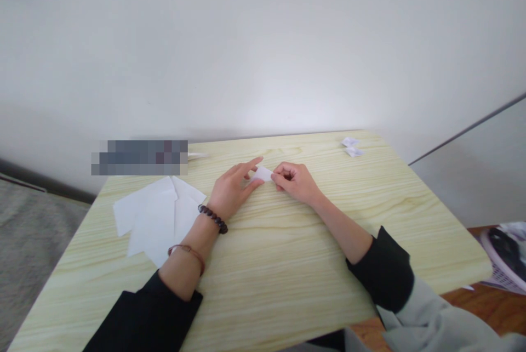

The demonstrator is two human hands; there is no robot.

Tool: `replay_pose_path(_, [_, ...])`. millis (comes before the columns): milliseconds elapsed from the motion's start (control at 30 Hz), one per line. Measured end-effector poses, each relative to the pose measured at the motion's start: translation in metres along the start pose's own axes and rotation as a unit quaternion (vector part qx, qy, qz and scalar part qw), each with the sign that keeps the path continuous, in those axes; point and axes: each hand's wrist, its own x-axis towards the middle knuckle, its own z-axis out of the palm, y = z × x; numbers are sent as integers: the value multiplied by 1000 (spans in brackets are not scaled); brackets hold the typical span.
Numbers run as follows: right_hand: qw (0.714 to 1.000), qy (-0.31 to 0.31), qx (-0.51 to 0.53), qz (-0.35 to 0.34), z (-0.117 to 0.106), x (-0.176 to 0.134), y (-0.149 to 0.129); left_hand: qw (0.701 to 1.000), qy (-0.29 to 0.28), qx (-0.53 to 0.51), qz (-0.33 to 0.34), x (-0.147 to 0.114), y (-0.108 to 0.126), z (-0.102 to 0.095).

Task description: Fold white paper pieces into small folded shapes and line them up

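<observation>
A: so where's the paper (pixel 263 174)?
B: between both hands, nearer the table's (pixel 296 264) far edge. right hand (pixel 296 183) has fingers pinched on it. left hand (pixel 232 187) has thumb and fingers apart around it, can't tell if they're gripping
A: anything else?
B: sheets (pixel 153 220) toward the left edge, folded bits (pixel 352 151) by the far right corner

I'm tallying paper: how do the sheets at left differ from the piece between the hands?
The sheets are large; the piece looks much smaller. The sheets lie overlapping on the table; the piece is pinched in the right hand, the left hand at its other end. Both are white.
</observation>
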Motion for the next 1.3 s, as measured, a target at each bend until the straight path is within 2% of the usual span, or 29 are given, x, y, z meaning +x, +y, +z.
replay_pose_path(100, [1000,6,9,-1,0,1,1,997,3,23,78,0,-5,1])
replay_pose_path(167, [1000,5,26,0,1,1,1,994,9,35,99,0,-7,2])
replay_pose_path(267, [999,-4,42,-7,1,1,1,995,21,42,87,-1,-8,3])
replay_pose_path(400, [1000,-8,3,-23,1,1,0,997,31,41,59,-1,-6,3])
replay_pose_path(633, [999,-21,-17,-25,1,0,0,998,21,43,45,-1,-5,3])
replay_pose_path(1033, [999,-32,-26,-21,2,0,-2,996,26,64,49,-2,-6,5])
replay_pose_path(1300, [999,-8,-26,-34,6,-1,0,987,53,118,99,-3,-2,5])
